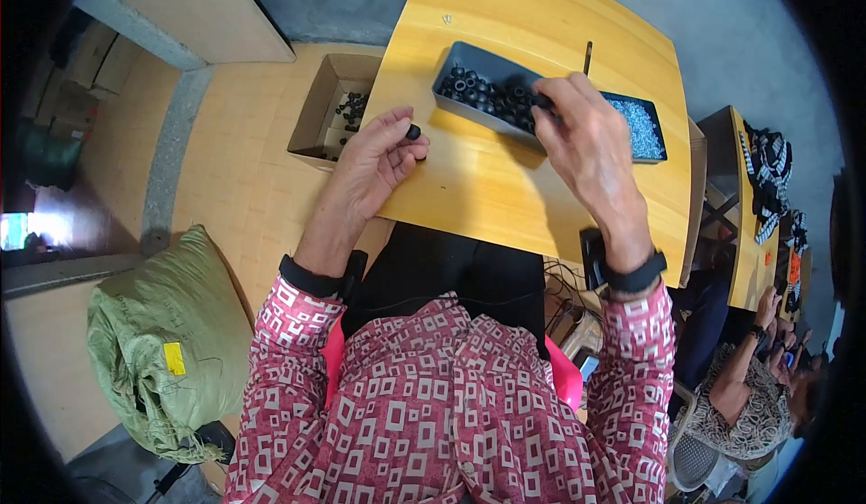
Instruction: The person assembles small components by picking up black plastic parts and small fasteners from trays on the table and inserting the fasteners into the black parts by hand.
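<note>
My left hand point(379, 157) is over the table's left edge, thumb and fingers closed on a small black round part point(413, 131). A second dark bit shows by its lower fingers, too small to make out. My right hand point(586, 134) reaches over the right end of a long grey bin point(483, 118), fingertips pinched among the black parts. What they pinch looks like one of these dark round pieces, mostly hidden by the fingers. Many black round parts point(469, 84), some with a hole, fill the bin. To its right, partly behind my hand, lies a dark tray point(651, 160) of small clear bluish pieces point(636, 125).
The bins stand on a yellow wooden table point(487, 202). Left of it, an open cardboard box point(311, 111) holds more black parts. A stuffed green sack point(171, 332) sits on the floor at left. On the right, another person point(744, 396) works at a further table point(747, 260) with striped cloth.
</note>
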`<state>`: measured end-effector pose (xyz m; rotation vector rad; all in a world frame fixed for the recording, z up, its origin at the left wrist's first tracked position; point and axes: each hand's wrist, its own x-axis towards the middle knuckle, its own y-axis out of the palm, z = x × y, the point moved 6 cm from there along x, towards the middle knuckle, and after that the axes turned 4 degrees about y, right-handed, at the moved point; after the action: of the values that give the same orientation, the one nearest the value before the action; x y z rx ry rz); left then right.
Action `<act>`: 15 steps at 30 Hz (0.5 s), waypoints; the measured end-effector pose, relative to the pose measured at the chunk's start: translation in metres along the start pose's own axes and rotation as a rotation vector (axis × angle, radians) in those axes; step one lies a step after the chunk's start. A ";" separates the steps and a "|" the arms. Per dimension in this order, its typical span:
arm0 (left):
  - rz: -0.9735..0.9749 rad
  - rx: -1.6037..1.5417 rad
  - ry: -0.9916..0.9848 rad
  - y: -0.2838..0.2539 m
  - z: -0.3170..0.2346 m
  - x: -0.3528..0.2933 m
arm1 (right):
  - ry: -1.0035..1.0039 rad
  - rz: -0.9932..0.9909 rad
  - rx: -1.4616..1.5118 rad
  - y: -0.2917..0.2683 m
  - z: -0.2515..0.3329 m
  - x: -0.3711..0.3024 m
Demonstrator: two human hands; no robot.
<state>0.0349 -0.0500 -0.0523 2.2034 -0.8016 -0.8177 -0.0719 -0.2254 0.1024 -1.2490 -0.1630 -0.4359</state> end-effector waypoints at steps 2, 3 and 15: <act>0.002 -0.007 0.013 0.003 -0.003 -0.005 | -0.034 0.021 -0.013 0.012 -0.008 0.006; -0.001 -0.012 0.024 0.002 -0.006 -0.008 | -0.120 -0.038 -0.075 0.013 0.000 0.007; -0.068 0.035 0.167 -0.002 -0.032 -0.033 | -0.370 0.288 -0.108 0.124 0.075 -0.034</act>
<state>0.0382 -0.0139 -0.0243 2.3058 -0.6668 -0.6457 -0.0439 -0.1161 0.0054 -1.4276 -0.2711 0.0396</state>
